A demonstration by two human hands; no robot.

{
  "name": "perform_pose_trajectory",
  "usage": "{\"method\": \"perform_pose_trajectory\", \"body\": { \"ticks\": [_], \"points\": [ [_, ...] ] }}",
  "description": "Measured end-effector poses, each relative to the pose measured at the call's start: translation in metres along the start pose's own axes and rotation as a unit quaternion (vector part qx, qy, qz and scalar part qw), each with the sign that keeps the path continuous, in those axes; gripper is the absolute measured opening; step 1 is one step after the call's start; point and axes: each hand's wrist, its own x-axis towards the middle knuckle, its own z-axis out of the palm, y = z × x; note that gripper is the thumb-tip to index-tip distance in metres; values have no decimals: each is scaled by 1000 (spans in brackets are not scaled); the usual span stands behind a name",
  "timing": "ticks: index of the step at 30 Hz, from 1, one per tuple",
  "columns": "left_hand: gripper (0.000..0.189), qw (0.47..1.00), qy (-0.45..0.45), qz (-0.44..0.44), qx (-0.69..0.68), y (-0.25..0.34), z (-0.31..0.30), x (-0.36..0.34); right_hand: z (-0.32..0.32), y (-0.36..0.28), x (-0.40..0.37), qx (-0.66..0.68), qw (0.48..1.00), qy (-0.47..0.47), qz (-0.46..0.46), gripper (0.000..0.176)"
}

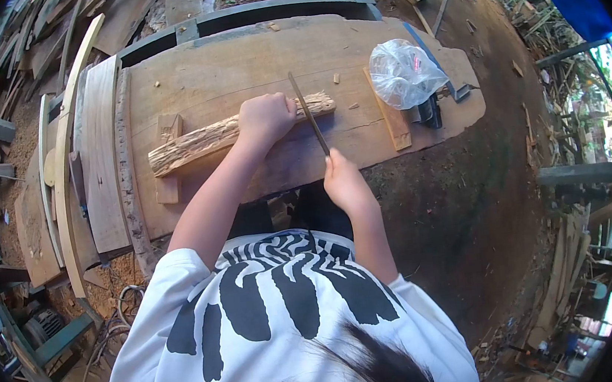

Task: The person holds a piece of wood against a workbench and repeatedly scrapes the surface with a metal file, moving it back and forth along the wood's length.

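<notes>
A rough, pale length of wood lies slantwise across the broad wooden tabletop. Its left end rests over a short wooden block. My left hand is closed over the wood's middle, knuckles facing up. In my right hand, at the table's near edge, is a long, narrow, dark file-like tool gripped by its lower end. The tool points away from me and crosses the wood near its right end. A small wood chip lies just beyond.
At the table's right are a crumpled clear plastic bag, a flat wooden strip, a black object and a blue bar. Long boards lie along the left side. Scrap wood is heaped at the far left.
</notes>
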Motion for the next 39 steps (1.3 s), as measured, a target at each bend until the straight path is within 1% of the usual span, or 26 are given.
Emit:
{"method": "perform_pose_trajectory", "body": {
  "ticks": [3,5,9,13,16,18,20,22,24,26,28,29,32,33,34,35,37,38,39],
  "points": [
    [43,1000,24,-1,-5,-2,1,1,8,-12,33,3,1000,15,-26,20],
    [44,1000,14,-12,-6,-2,2,3,10,-23,35,-20,1000,12,4,20],
    [44,1000,5,-22,-11,-3,1,5,13,-11,8,-31,999,6,17,22],
    [44,1000,-6,-13,-12,-7,3,7,-6,0,-48,-11,999,-7,50,25],
    [44,1000,15,1,-18,-9,5,8,-10,3,-57,6,997,-13,72,26],
    [44,1000,-16,7,-3,-9,4,8,-7,3,-54,15,996,-17,83,26],
    [44,1000,-19,10,1,-7,1,6,3,3,-30,-4,1000,13,11,26],
    [43,1000,-21,12,6,-7,0,4,9,0,2,0,1000,18,-24,21],
    [44,999,-16,29,8,-9,1,3,10,-9,31,-10,999,28,-32,21],
    [45,999,-27,23,9,-9,0,4,11,-13,35,-19,998,38,-42,20],
    [46,999,-39,19,10,-6,-3,5,10,-16,30,-26,999,27,-22,20],
    [46,999,-50,3,6,-5,-4,6,10,-13,23,-26,999,27,-22,20],
    [48,998,-63,-22,1,-3,-7,7,10,6,-20,-13,1000,15,-12,23],
    [48,997,-65,-29,-2,-2,-7,7,10,14,-37,2,1000,21,8,25],
    [48,997,-66,-29,-2,-3,-6,8,9,19,-47,17,999,26,30,29],
    [48,998,-67,-24,0,-4,-5,9,7,20,-52,18,999,25,32,29],
    [48,997,-72,-14,3,-3,-4,6,2,19,-63,45,996,-5,79,34],
    [48,998,-65,-9,12,-2,-5,5,2,17,-62,46,995,-3,83,34],
    [48,998,-57,-5,20,-2,-6,4,3,12,-55,37,997,2,63,34]
  ]
}}
